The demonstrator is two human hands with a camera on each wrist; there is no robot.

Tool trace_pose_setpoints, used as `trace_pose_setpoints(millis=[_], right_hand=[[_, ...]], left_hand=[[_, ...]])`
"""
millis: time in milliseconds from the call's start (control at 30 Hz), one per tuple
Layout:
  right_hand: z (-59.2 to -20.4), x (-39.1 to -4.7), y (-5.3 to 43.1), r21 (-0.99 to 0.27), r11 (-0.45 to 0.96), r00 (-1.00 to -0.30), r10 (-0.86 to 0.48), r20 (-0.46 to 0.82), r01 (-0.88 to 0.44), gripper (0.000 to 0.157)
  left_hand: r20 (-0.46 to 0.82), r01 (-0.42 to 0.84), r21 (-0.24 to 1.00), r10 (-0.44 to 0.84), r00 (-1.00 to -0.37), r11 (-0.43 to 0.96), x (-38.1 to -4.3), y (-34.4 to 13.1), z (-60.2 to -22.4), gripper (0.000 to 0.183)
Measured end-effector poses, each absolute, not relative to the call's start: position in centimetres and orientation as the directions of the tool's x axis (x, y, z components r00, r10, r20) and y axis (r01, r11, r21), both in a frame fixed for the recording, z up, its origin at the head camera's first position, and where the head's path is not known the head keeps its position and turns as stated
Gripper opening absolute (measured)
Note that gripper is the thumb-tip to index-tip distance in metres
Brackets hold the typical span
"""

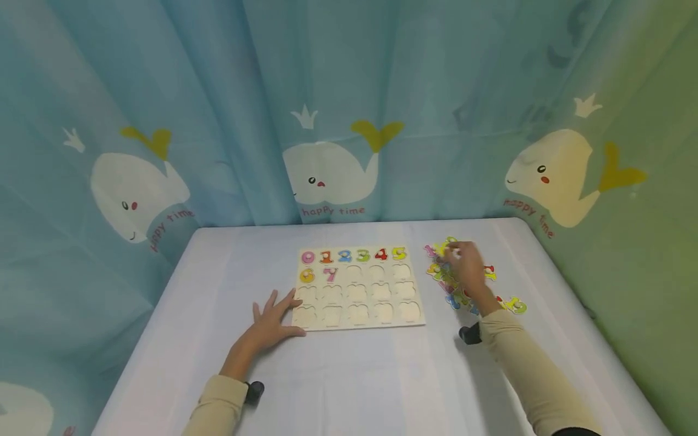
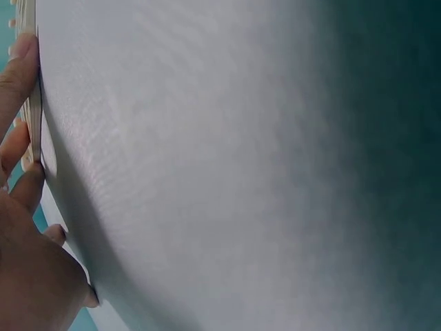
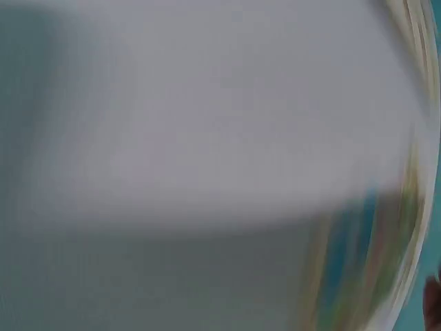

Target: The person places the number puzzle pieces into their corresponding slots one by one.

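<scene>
A wooden number puzzle board (image 1: 340, 298) lies on the table, with number pieces 0 to 7 set in its upper two rows and bare recesses in the rest. My left hand (image 1: 271, 324) is spread at the board's lower left corner, thumb at the front edge and a fingertip on the left side. In the left wrist view, the left fingers (image 2: 19, 76) touch the board's edge. My right hand (image 1: 465, 265) is bent over a heap of colourful puzzle pieces (image 1: 448, 280), fingertips close to a yellow piece (image 1: 440, 248). I cannot tell whether it pinches one.
More loose pieces (image 1: 514, 304) lie to the right of the heap. A white cloth covers the table (image 1: 360, 381). Behind it hangs a blue curtain (image 1: 229, 109) with whale prints. The right wrist view is blurred, with the pieces (image 3: 358, 262) at its lower right.
</scene>
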State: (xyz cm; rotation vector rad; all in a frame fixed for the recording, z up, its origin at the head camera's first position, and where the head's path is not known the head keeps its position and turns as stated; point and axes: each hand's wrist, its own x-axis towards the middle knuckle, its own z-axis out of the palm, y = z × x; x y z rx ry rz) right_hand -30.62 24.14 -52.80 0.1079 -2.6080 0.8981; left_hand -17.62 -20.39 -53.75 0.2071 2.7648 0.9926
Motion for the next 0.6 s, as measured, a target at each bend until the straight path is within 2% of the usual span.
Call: trace_pose_setpoints(millis=[100, 200, 400, 600], right_hand=[[-53.6, -30.8, 17.6, -0.614, 0.699, -0.929, -0.252, 0.271, -0.368, 0.018], [-54.1, -30.8, 12.2, -0.596, 0.676, -0.897, -0.391, 0.209, -0.433, 0.017], [-55.2, -30.6, 6.6, -0.434, 0.776, -0.889, -0.395, 0.233, -0.458, 0.014], [-55.4, -29.8, 6.1, -0.446, 0.795, -0.912, -0.346, 0.222, -0.41, 0.016]], left_hand=[[-0.133, 0.066, 0.644, 0.197, -0.971, 0.762, -17.8, -20.5, -53.8, 0.079], [-0.122, 0.08, 0.654, 0.21, -0.97, 0.752, -17.9, -20.4, -53.9, 0.078], [-0.134, 0.066, 0.646, 0.198, -0.971, 0.761, -17.8, -20.8, -54.1, 0.081], [-0.126, 0.067, 0.653, 0.195, -0.973, 0.754, -17.6, -20.6, -54.1, 0.084]])
